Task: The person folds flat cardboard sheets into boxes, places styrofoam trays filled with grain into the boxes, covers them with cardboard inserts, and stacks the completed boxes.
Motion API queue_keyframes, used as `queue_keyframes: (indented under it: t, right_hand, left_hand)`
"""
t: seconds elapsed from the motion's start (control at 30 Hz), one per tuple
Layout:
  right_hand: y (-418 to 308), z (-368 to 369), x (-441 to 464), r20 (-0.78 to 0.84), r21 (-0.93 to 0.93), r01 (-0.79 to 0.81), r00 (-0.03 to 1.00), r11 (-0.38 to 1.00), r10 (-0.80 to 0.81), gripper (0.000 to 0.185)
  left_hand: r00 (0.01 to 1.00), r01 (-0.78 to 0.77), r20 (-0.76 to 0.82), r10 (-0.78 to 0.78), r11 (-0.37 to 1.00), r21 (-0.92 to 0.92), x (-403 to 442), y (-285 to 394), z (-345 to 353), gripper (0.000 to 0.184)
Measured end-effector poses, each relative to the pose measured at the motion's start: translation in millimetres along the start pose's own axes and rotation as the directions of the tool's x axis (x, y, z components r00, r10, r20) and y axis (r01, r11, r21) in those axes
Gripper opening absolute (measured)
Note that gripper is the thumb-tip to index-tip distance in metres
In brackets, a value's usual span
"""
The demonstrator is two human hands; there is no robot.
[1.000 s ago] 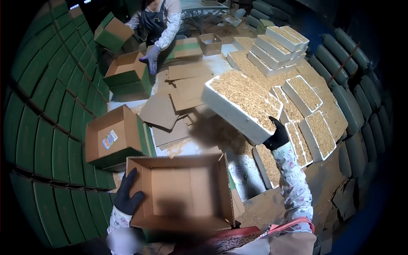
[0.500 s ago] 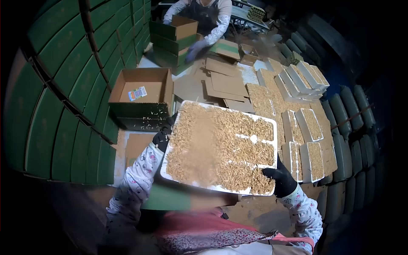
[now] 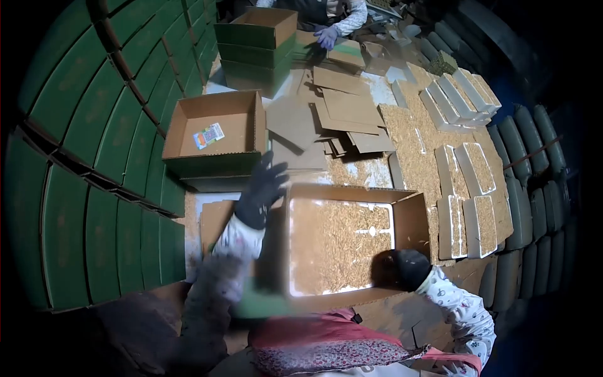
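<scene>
A white foam tray [image 3: 392, 223] covered in loose straw-coloured grains lies inside an open cardboard box [image 3: 411, 217] in front of me. My left hand [image 3: 260, 191], in a dark glove, is raised left of this box with its fingers spread, holding nothing. At the box's front right corner, my dark-gloved right hand [image 3: 408, 269] reaches in over the tray; shadow hides its fingertips, so its grip does not show. Beyond my left hand stands another open box [image 3: 217, 154], green outside, with a printed card [image 3: 208, 135] on its floor.
Stacked green boxes [image 3: 75, 188] wall the left side. Flat cardboard sheets [image 3: 352, 110] lie ahead. On the right are grain-filled white foam trays [image 3: 478, 226] and dark stuffed bags [image 3: 518, 207]. Across the table, a person's gloved hand [image 3: 326, 36] is near more boxes [image 3: 257, 47].
The grain-covered tray, held up in both hands before, is now down inside the cardboard box. My left hand has let go and moved away. The other person's hand has moved right.
</scene>
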State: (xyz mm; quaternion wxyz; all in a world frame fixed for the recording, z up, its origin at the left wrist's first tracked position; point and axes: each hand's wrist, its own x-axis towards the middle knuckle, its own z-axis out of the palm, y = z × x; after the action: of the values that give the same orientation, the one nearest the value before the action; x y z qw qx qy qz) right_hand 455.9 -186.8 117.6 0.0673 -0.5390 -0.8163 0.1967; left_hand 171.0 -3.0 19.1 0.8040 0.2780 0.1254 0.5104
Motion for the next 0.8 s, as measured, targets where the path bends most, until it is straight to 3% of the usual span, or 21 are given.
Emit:
queue_keyframes:
  t: [0.03, 0.07, 0.1, 0.13, 0.17, 0.2, 0.23, 0.3, 0.33, 0.4, 0.47, 0.5, 0.6, 0.63, 0.7, 0.77, 0.8]
  right_hand:
    - [-1, 8, -1, 0.045, 0.01, -0.01, 0.999, 1.0, 0.009, 0.024]
    - [-7, 10, -2, 0.143, -0.325, 0.002, 0.989, 0.946, 0.047, 0.024]
    - [-10, 12, -7, -0.03, -0.362, -0.009, 1.0, 0.932, -0.002, 0.024]
    - [-30, -6, 7, 0.064, -0.424, -0.201, 0.966, 0.883, 0.251, 0.024]
    - [-32, -19, 9, -0.056, -0.254, -0.195, 0.981, 0.947, 0.187, 0.027]
    - [-33, -30, 9, -0.193, -0.077, -0.163, 0.97, 0.984, 0.146, 0.031]
    - [-33, -42, 5, -0.246, -0.009, -0.147, 0.959, 0.989, 0.14, 0.034]
    - [-29, -60, -10, -0.349, 0.048, -0.127, 0.927, 0.991, 0.135, 0.036]
    - [-24, -61, -20, -0.45, -0.012, -0.13, 0.886, 0.991, 0.111, 0.032]
    - [-14, -65, -37, -0.525, -0.048, -0.236, 0.833, 0.971, 0.176, 0.027]
    - [0, -56, -55, -0.575, 0.018, -0.348, 0.763, 0.937, 0.294, 0.024]
    - [6, -48, -61, -0.602, 0.091, -0.423, 0.698, 0.901, 0.388, 0.019]
    - [34, -21, -60, -0.633, 0.356, -0.411, 0.555, 0.839, 0.541, 0.017]
    - [45, -11, -56, -0.653, 0.372, -0.369, 0.547, 0.851, 0.523, 0.018]
    - [67, 6, -43, -0.706, 0.305, -0.322, 0.555, 0.896, 0.44, 0.022]
    - [82, 19, -35, -0.61, 0.365, -0.357, 0.606, 0.86, 0.511, 0.02]
    - [95, 35, -31, -0.64, 0.362, -0.32, 0.597, 0.875, 0.483, 0.02]
  left_hand:
    - [0.979, 0.061, -0.203, -0.008, 0.964, 0.259, 17, 13, 17, 0.054]
    - [0.989, -0.01, -0.128, 0.075, 0.893, 0.45, 62, -19, -37, 0.039]
    - [0.987, -0.099, -0.038, 0.157, 0.771, 0.63, 99, -47, -67, 0.031]
    - [0.991, 0.015, -0.072, 0.114, 0.437, 0.899, 117, -51, -64, 0.029]
    - [0.99, 0.131, -0.138, 0.026, 0.181, 0.975, 136, -51, -47, 0.03]
    - [0.975, 0.212, -0.217, -0.043, -0.103, 0.972, 151, -52, -34, 0.031]
    - [0.986, 0.153, -0.164, -0.002, -0.35, 0.924, 160, -56, -32, 0.032]
    - [1.0, 0.029, -0.019, 0.021, -0.763, 0.645, 179, -68, -31, 0.035]
    - [0.989, -0.063, 0.149, 0.023, -0.836, 0.545, 220, -109, -125, 0.04]
    - [0.929, -0.186, 0.369, -0.016, -0.883, 0.432, 232, -113, -154, 0.042]
    - [0.949, -0.316, 0.162, -0.271, -0.806, 0.501, 234, -97, -135, 0.041]
    - [0.941, -0.321, 0.097, -0.325, -0.763, 0.561, 255, -108, -173, 0.038]
    - [0.957, -0.225, 0.003, -0.29, -0.735, 0.64, 244, -89, -112, 0.034]
    - [0.952, -0.278, 0.102, -0.288, -0.681, 0.677, 244, -86, -101, 0.03]
    - [0.955, -0.233, 0.043, -0.293, -0.653, 0.72, 249, -93, -74, 0.028]
    - [0.941, -0.219, 0.013, -0.337, -0.581, 0.784, 242, -94, -51, 0.028]
    - [0.918, -0.194, -0.062, -0.392, -0.58, 0.791, 228, -84, -11, 0.036]
